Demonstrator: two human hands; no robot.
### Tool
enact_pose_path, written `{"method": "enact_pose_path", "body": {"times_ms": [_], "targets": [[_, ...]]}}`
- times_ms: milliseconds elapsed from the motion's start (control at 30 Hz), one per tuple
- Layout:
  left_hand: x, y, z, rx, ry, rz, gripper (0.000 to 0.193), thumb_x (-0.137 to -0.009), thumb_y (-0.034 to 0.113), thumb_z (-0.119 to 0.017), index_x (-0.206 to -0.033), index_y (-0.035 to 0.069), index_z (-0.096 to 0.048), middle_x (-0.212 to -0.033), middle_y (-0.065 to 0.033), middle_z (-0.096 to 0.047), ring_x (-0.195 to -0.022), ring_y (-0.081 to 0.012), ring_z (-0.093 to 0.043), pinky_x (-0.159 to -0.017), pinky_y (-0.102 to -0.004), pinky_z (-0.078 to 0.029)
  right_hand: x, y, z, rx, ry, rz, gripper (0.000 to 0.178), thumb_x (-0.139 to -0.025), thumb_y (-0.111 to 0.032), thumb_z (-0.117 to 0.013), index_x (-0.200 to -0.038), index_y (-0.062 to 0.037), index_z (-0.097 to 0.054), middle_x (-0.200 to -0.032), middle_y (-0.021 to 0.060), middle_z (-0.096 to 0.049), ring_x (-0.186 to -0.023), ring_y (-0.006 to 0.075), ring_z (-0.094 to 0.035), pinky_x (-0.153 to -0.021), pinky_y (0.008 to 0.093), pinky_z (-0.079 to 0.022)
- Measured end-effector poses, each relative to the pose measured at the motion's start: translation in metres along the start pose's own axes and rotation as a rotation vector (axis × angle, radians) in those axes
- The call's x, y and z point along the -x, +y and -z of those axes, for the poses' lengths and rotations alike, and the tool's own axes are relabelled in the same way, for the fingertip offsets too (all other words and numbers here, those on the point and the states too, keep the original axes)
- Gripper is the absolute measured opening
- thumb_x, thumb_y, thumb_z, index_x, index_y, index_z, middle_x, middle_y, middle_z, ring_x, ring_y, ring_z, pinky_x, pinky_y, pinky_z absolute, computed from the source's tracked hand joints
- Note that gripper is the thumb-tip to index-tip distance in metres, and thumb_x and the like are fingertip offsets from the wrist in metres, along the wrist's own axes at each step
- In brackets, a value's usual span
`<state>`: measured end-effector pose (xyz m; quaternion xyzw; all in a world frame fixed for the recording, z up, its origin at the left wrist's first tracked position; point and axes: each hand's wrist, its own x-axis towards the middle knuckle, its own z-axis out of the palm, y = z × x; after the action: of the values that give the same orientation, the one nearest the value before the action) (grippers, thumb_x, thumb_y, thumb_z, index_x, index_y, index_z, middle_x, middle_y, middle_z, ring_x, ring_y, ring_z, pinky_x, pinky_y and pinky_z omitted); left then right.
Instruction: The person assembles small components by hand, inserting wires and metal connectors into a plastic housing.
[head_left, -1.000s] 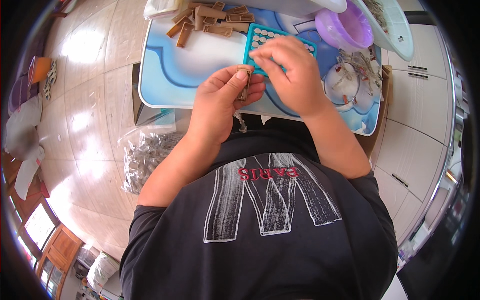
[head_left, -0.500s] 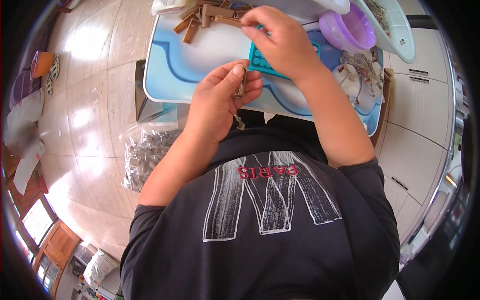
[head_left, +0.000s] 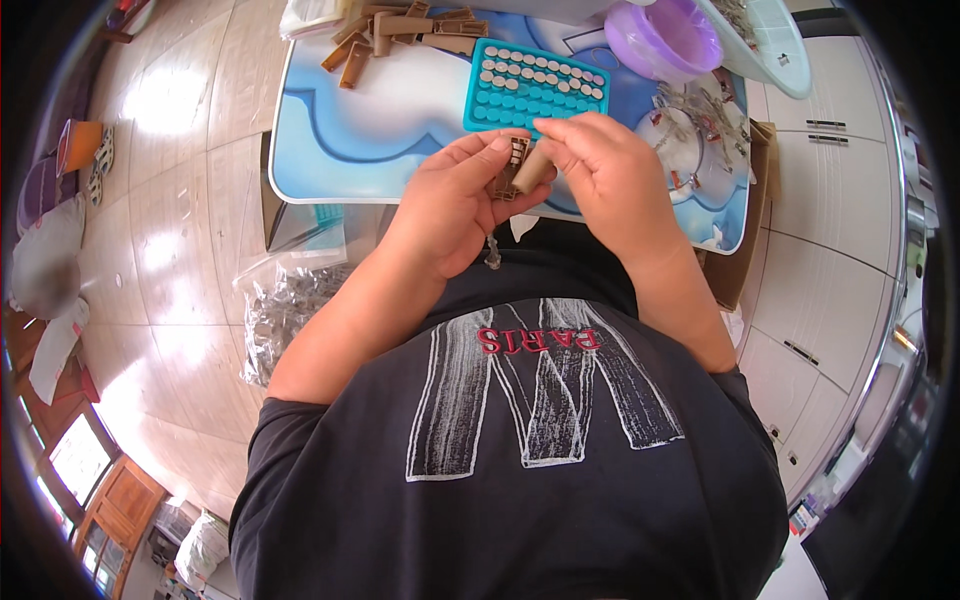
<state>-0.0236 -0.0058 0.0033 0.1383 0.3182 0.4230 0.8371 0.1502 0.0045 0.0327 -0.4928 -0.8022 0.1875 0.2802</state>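
Note:
In front of my chest, my left hand (head_left: 447, 200) holds a brown rectangular casing (head_left: 507, 182) with its hollow inside showing; small pale parts sit in it. Below that hand dangles a short clear-grey strand (head_left: 493, 252). My right hand (head_left: 618, 185) pinches a tan cover piece (head_left: 532, 172) right beside the casing; whether the two touch, I cannot tell. Just beyond my hands lies a teal tray (head_left: 515, 114) with rows of round pockets, the far rows holding silvery button cells. Several brown and tan casing pieces (head_left: 352, 65) are heaped at the table's far left.
The blue-and-white table (head_left: 400, 105) stretches ahead. At its right are a purple basin (head_left: 660, 45), a pale green tub (head_left: 775, 60) and a tangle of wired parts (head_left: 690, 120). A clear bag (head_left: 285, 310) of grey parts lies left of me, near a cabinet-lined right side (head_left: 825, 220).
My right hand has come back from the far casing pile with a tan cover piece, down to my left hand. The teal tray is now uncovered. My left hand has shifted slightly right.

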Motion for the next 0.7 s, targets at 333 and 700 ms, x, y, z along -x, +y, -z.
{"method": "enact_pose_path", "body": {"times_ms": [333,700], "targets": [[0.002,-0.007,-0.008,-0.126,0.032,0.016,0.031,-0.097,0.019,-0.043,-0.116,-0.003,-0.051,-0.107,-0.0144,-0.061,-0.097,-0.0224,-0.062,-0.083,-0.0319,-0.052,0.021,-0.011,-0.001,0.019,-0.018,-0.051,0.052,-0.072,-0.033,-0.073,-0.107,0.0019,-0.059,-0.096,0.0147,-0.064,-0.081,0.0298,-0.063,-0.070,0.0359,-0.051],[0.006,-0.009,-0.007,-0.011,-0.005,-0.032,0.036,-0.098,0.023,-0.037,-0.116,-0.004,-0.051,-0.103,-0.0143,-0.060,-0.093,-0.0227,-0.062,-0.080,-0.0333,-0.052,0.019,-0.014,-0.006,-0.027,0.082,0.165,0.053,-0.067,-0.022,-0.077,-0.112,0.0004,-0.057,-0.109,0.0148,-0.063,-0.097,0.0299,-0.062,-0.082,0.0367,-0.050]]}}
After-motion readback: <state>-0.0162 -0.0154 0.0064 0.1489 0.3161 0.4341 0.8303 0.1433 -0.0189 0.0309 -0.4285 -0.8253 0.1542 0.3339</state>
